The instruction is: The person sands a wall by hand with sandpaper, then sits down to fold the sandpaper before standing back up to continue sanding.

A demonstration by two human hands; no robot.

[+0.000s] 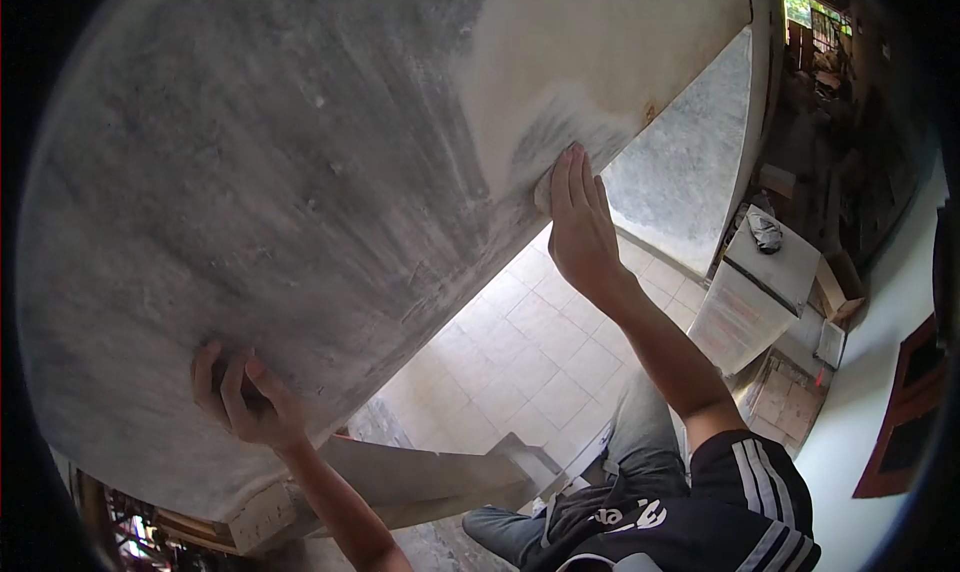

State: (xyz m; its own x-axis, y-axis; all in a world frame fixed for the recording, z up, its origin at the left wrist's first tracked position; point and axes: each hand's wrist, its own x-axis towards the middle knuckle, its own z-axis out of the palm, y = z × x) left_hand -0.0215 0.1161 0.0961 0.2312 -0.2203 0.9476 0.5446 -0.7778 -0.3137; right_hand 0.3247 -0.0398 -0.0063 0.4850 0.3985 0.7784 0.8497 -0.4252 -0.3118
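A large panel (330,172) fills the upper left, dark grey and smeared over most of its face, with a smooth beige area at the upper right. Near the panel's lower right edge my right hand (580,212) presses a small pale block (543,192) against the surface, its fingers stretched together over it. The block is mostly hidden by the palm. Lower left, my left hand (245,397) touches the grey face with bent, spread fingertips and holds nothing visible.
Below the panel lie pale floor tiles (520,347). A white box (765,262) with a crumpled grey bag (765,230) stands at right, beside an open cardboard box (840,287). A grey beam (430,477) runs beneath the panel near my legs.
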